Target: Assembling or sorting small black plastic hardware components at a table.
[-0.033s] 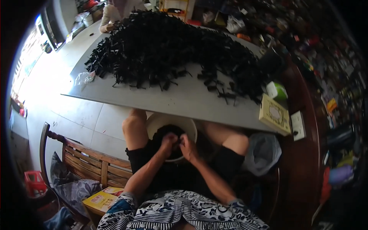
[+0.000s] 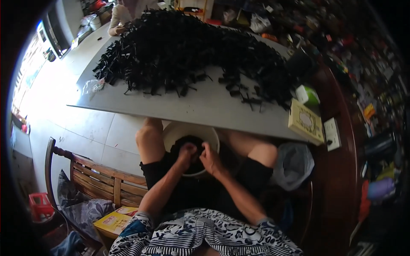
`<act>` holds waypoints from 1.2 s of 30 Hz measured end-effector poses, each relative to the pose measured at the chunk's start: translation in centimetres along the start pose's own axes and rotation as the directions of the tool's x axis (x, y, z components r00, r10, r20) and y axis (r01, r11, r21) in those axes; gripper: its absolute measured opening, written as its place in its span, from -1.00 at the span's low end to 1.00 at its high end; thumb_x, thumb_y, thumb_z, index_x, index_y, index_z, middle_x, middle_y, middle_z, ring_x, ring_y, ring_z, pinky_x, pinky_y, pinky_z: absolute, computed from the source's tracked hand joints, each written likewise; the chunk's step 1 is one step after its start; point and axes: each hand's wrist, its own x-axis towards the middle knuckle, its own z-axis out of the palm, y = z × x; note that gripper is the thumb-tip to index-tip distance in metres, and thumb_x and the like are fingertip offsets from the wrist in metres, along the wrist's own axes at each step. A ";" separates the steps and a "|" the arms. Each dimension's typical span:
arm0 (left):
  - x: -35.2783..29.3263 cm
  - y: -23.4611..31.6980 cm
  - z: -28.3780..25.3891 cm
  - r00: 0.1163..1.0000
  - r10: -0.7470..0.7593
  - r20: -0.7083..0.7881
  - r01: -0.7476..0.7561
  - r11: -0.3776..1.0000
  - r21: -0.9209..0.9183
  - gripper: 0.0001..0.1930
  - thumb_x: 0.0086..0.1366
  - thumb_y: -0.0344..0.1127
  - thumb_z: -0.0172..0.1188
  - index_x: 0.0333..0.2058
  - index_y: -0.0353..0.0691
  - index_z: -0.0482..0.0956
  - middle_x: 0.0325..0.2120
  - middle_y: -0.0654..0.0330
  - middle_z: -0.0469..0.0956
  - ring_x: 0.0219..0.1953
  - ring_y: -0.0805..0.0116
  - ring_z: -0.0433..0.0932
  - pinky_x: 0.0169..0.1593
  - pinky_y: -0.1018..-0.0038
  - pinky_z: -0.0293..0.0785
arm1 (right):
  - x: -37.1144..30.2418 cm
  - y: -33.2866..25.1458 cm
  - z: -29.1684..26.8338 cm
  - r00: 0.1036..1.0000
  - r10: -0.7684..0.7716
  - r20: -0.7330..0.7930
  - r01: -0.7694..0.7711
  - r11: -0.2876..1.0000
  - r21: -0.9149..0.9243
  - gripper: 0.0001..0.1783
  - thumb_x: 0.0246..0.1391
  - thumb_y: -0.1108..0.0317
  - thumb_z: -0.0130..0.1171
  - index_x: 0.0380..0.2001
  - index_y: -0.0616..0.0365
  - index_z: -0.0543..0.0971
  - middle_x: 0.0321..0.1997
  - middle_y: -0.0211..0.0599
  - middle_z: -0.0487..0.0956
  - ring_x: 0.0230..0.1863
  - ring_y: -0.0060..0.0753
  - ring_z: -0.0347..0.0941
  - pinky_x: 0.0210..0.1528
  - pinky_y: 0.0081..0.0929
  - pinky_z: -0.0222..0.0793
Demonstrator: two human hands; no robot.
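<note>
Between my knees stands a pale round bucket [image 2: 217,143] holding a dark mass of black pieces [image 2: 188,141]. Over it, my left hand [image 2: 187,154] is closed, its fingers curled in; whatever they grip is too small and dark to name. Just to its right is my right hand [image 2: 209,157], also closed, thumb and fingers pinched together near the bucket's rim. A slim gap parts the two hands. On the grey table [image 2: 171,109] ahead lies a big heap of small black plastic-looking parts [image 2: 171,51], several of them with thin stems.
At the table's right end are a cream box [image 2: 305,121] and a green-and-white pack [image 2: 307,96]. A lined bin [image 2: 294,166] stands by my right knee. A wooden bench [image 2: 98,177] with a yellow box [image 2: 113,221] is to my left. A person's sleeve [image 2: 119,19] shows beyond the heap.
My right hand has moved slightly up and away from my left, so the gap between them is wider. Both hands stay closed over the bucket. The whole view has shifted a little.
</note>
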 end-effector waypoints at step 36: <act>-1.4 3.1 -1.9 0.840 0.080 0.536 -0.516 0.418 0.747 -0.80 0.00 -0.32 0.05 -0.34 -0.15 0.47 -0.46 0.08 0.49 -0.38 0.18 0.48 -0.30 0.39 0.37 | 23.7 -6.7 -12.9 0.952 -0.306 0.026 0.181 0.490 -0.853 -0.58 -0.30 0.44 0.07 -0.23 0.11 0.31 -0.21 -0.08 0.27 -0.15 -0.01 0.25 -0.22 -0.17 0.25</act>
